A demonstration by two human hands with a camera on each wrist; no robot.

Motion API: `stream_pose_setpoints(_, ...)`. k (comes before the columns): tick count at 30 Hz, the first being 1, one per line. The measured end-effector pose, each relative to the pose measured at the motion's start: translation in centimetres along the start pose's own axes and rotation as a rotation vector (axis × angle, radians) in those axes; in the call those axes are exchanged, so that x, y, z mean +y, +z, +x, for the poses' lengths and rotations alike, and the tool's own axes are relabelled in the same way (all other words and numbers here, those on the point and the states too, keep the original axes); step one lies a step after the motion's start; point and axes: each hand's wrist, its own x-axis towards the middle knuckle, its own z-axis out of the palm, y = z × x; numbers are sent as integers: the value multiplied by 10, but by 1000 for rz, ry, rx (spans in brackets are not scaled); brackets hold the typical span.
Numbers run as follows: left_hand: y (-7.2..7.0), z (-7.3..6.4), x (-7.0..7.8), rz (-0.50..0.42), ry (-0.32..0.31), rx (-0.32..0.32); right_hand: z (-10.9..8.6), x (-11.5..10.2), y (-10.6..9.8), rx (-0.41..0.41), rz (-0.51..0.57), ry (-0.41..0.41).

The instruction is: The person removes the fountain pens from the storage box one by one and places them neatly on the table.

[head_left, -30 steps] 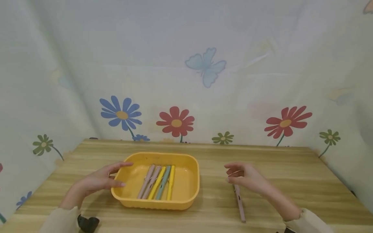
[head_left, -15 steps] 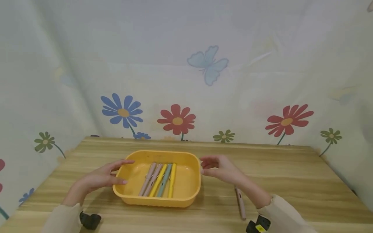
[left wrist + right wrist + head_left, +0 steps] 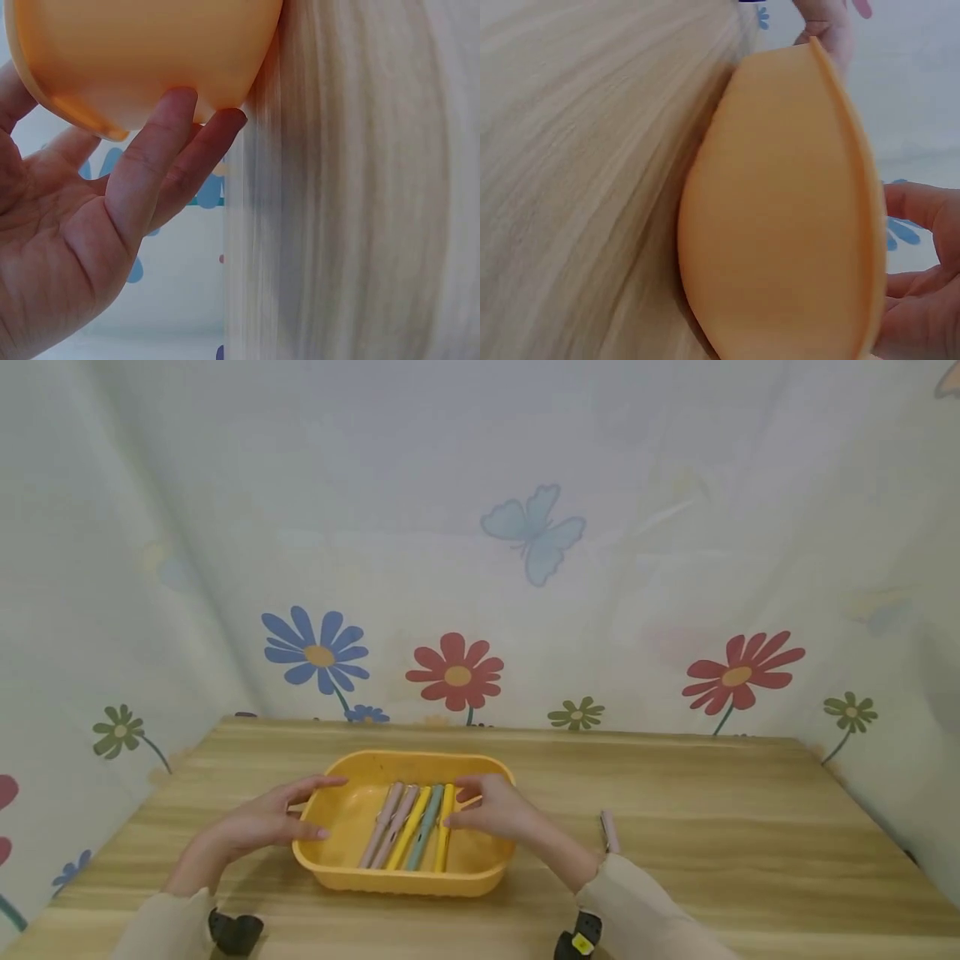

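Since a second ago, my right hand has been leaving the pink pen on the table and is now reaching over the right side of the yellow tray, fingers loosely curled above the yellow pen; I cannot tell whether they are touching it. My left hand is still resting against the tray's left wall, fingers straight, thumb lying over the rim.

The tray is sitting left of centre on the wooden table, with bare wood open to its right and behind it, less room toward the near edge.

My right sleeve is hiding most of the lone pink pen. In both wrist views only the tray's outer wall and fingertips are showing; the pens are hidden.

5 pens are lying side by side in the tray, long axes running near to far, leaning slightly right at the far end.
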Motion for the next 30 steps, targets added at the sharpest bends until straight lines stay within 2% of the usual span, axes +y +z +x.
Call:
stream_pose_setpoints(2, -1, 1, 0, 11, 13, 2, 5, 0, 7, -4, -46, 31)
stream_pose_setpoints(5, 0, 1, -1, -7, -1, -3, 10, 3, 17, -4, -101, 80)
stream_pose_setpoints(8, 1, 2, -2, -19, -4, -4, 13, 6, 26, 9, -100, 108)
stream_pose_setpoints(10, 0, 2, -1, -10, -8, 2, 15, 6, 29, 19, -101, 106)
stream_pose_setpoints(13, -1, 2, 0, -1, 1, 1, 17, 6, 34, 42, -161, 103)
stream_pose_setpoints(18, 0, -2, -1, 6, -4, -6, 20, 4, 39, 3, -276, 115)
stream_pose_setpoints(20, 0, -2, -2, 12, -8, -2, 22, 4, 41, -18, -294, 107)
stream_pose_setpoints(27, -1, 1, 0, 9, 6, 5, 27, 8, 40, 3, -360, 77)
stream_pose_setpoints(30, 0, 2, 1, 12, 6, -4, 28, 10, 39, -9, -335, 102)
